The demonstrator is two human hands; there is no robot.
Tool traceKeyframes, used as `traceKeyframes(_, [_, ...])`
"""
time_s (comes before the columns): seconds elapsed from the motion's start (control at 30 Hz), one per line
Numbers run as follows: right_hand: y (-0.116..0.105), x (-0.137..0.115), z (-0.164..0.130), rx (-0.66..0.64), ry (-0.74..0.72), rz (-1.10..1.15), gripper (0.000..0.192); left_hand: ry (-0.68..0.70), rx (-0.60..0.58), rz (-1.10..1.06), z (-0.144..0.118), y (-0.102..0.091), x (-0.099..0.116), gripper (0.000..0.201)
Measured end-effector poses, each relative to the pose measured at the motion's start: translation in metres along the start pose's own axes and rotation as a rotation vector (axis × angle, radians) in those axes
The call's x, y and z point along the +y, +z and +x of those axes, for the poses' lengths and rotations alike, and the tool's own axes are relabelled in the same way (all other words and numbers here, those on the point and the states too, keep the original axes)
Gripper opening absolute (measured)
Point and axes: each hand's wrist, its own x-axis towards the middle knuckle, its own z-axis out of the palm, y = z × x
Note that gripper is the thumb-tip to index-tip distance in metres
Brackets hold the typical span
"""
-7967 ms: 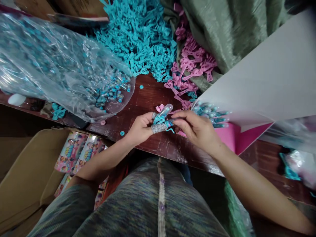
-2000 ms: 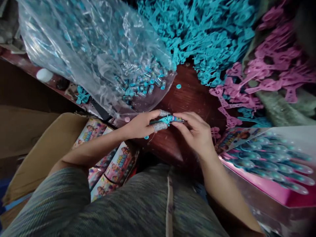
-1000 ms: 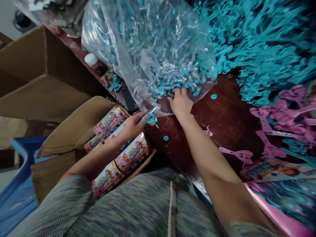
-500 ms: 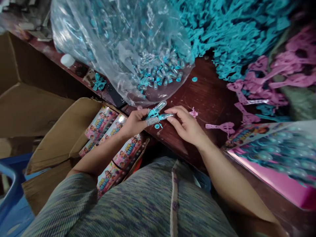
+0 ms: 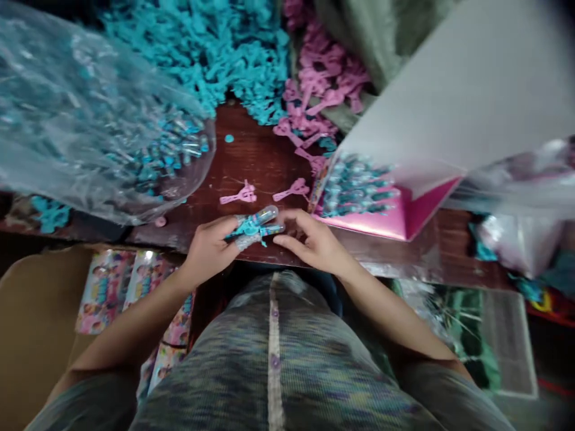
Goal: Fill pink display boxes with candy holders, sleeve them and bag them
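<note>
My left hand is closed on a blue plastic toy piece with two clear tubes pointing right; its exact kind is unclear. Silvery wrapping covers one of my left fingers. My right hand is at the tubes' far end, thumb and forefinger apart on either side of the lower tip. Blur hides whether they touch it. Just beyond my hands, two pink plastic pieces lie on the dark red table.
A clear plastic bag of small blue-ended tubes lies left. Behind are heaps of blue pieces and pink pieces. An open pink box with rows of clear-and-blue items stands right. Printed boxes sit in a carton below left.
My view has swung right, so the bag shifts left and the pink box comes fully into sight. My right fingers, pinched at the tube tip before, have spread.
</note>
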Motion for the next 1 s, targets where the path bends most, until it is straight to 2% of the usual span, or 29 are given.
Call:
traceKeyframes(0.03, [-0.009,0.000,-0.009,0.021,0.025,-0.008,0.046,0.034,-0.025,0.029,0.005,0.005,0.004,0.018])
traceKeyframes(0.17, [-0.046,0.005,-0.046,0.027,0.202,0.040,0.065,0.197,-0.108,0.121,0.022,0.034,0.032,0.014])
traceKeyframes(0.23, [-0.060,0.008,-0.067,0.061,0.170,0.112,0.055,0.185,-0.146,0.090,0.028,0.054,0.050,0.015])
traceKeyframes(0.33, [-0.080,0.010,-0.097,0.121,0.087,0.140,0.058,0.161,-0.236,0.006,0.041,0.085,0.076,0.030])
traceKeyframes(0.43, [-0.107,0.011,-0.123,0.290,0.091,-0.071,0.035,0.285,-0.222,0.078,0.064,0.104,0.091,0.046])
traceKeyframes(0.5, [-0.130,0.015,-0.132,0.385,0.069,-0.288,0.029,0.358,-0.172,0.191,0.086,0.108,0.092,0.045])
traceKeyframes(0.53, [-0.140,0.019,-0.133,0.388,0.047,-0.386,0.029,0.384,-0.173,0.239,0.097,0.108,0.090,0.038])
traceKeyframes(0.6, [-0.157,0.028,-0.128,0.323,0.023,-0.534,0.030,0.429,-0.240,0.303,0.117,0.110,0.083,0.025])
traceKeyframes(0.67, [-0.166,0.036,-0.117,0.216,0.040,-0.651,0.035,0.473,-0.328,0.319,0.131,0.113,0.076,0.028])
traceKeyframes(0.8, [-0.169,0.038,-0.094,-0.011,0.070,-0.872,0.044,0.483,-0.393,0.311,0.136,0.122,0.069,0.030])
traceKeyframes(1.0, [-0.163,0.031,-0.082,-0.043,0.060,-0.936,0.046,0.505,-0.349,0.270,0.134,0.123,0.064,0.028])
